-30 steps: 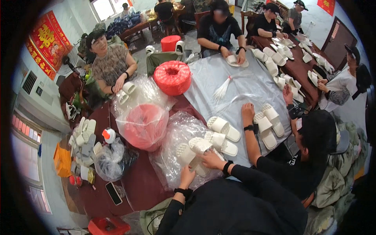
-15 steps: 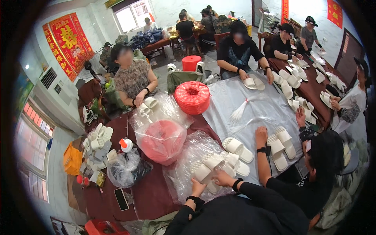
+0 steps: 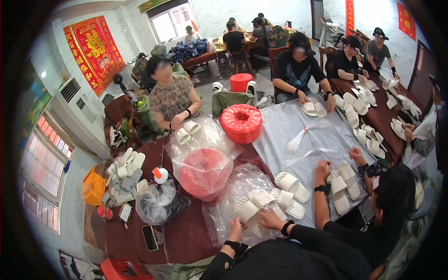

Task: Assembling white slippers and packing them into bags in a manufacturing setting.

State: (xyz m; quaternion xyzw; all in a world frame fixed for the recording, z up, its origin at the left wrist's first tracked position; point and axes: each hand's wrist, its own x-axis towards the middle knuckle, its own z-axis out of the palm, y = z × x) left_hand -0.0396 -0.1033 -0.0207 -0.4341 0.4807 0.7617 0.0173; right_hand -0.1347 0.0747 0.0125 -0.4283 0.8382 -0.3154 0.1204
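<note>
White slippers with a ribbed, bubbled strap lie in front of me on crinkled clear plastic bags. My left hand (image 3: 237,228) is closed at the near left edge of one slipper (image 3: 246,211). Against its right side, my right hand (image 3: 270,219) has its fingers bent in and partly hidden. A second slipper (image 3: 262,198) rests just beyond, and part of another slipper (image 3: 260,230) shows between my hands. To the right, a further pair of slippers (image 3: 293,185) overlaps on the grey sheet. The clear plastic bag (image 3: 224,186) spreads out under and left of the slippers.
Left stand a bagged red twine roll (image 3: 201,175), a filled plastic bag (image 3: 156,205), a phone (image 3: 150,238) and a slipper pile (image 3: 126,170). An unwrapped red twine roll (image 3: 241,123) sits farther back. A co-worker (image 3: 368,210) sits close on my right; others work around the tables.
The whole view has shifted, so the scene sits lower and farther right. My hands stay at the same slipper. The right-hand neighbour's hands have drawn closer together above their slippers.
</note>
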